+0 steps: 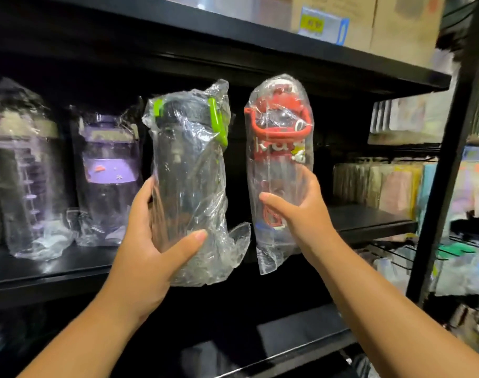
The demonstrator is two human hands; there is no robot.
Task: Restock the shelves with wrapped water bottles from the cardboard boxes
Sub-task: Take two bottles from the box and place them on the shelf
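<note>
Left forearm (pixel 83 323): bare, reaching up from the bottom-left corner.
Right forearm (pixel 396 317): bare, reaching up from the bottom-right corner.
Left hand (pixel 145 241): wrapped round the lower half of the green-lidded bottle (pixel 186 165), with the thumb across the front and the fingers curled behind it.
Right hand (pixel 303 214): grips the lower half of the red-lidded bottle (pixel 279 148), thumb on the front and fingers curled round its right side.
Green-lidded bottle: upright in crumpled clear wrap, dark body, held in front of the middle shelf (pixel 369 216); its base hangs below the shelf's front edge.
Red-lidded bottle: upright in a clear bag, with a red cap and strap; just right of the green-lidded one, with a narrow gap between them. The loose end of the bag hangs below the hand.
Middle shelf: black board; the space behind both held bottles is dark.
Purple bottle (pixel 107 173): wrapped, standing on the shelf just left of the left hand.
Clear wrapped bottle (pixel 25 173): stands at the far left, beside the purple one.
Upper shelf (pixel 260 36): black; carries a cardboard box (pixel 396 23) with a yellow price tag (pixel 312 23) in front of it.
Post (pixel 451 159): black upright at the right end of the shelving.
Pastel packets (pixel 391 186): stacked in rows behind the post, blurred.
</note>
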